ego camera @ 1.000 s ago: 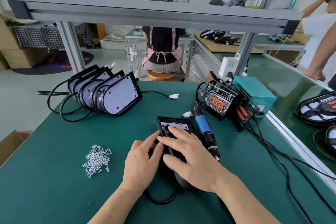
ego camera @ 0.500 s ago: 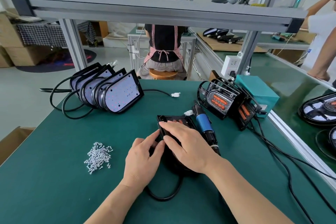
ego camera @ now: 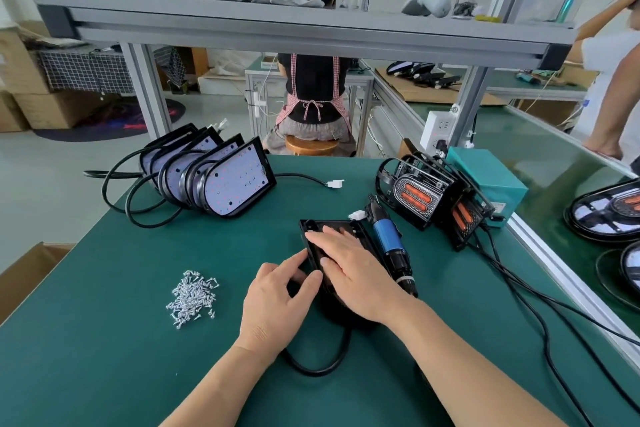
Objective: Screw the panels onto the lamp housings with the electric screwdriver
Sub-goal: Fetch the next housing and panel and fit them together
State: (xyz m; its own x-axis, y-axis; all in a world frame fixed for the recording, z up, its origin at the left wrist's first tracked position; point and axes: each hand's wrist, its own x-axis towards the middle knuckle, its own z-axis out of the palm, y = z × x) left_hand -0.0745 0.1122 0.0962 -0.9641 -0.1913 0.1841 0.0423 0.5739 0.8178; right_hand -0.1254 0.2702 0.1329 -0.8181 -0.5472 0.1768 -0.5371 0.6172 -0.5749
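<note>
A black lamp housing [ego camera: 313, 226] with its panel lies flat on the green table [ego camera: 104, 340] in front of me. My right hand [ego camera: 349, 270] lies flat on top of it, fingers straight, pressing the panel down. My left hand [ego camera: 277, 302] touches the housing's left edge with thumb and fingertips. The electric screwdriver [ego camera: 389, 243], blue and black, lies on the table just right of the housing, untouched. A heap of silver screws [ego camera: 192, 298] sits to the left of my hands.
Several unpanelled lamp housings [ego camera: 221, 180] lean in a row at the back left, with black cables. Finished lamps [ego camera: 426, 198] lean against a teal box [ego camera: 491, 180] at the back right. Cables [ego camera: 519, 288] cross the right side. A shelf beam [ego camera: 294, 28] runs overhead. People work beyond the table.
My right hand slid farther up over the panel, covering it. The left hand stayed at the housing's left edge. The camera moved slightly.
</note>
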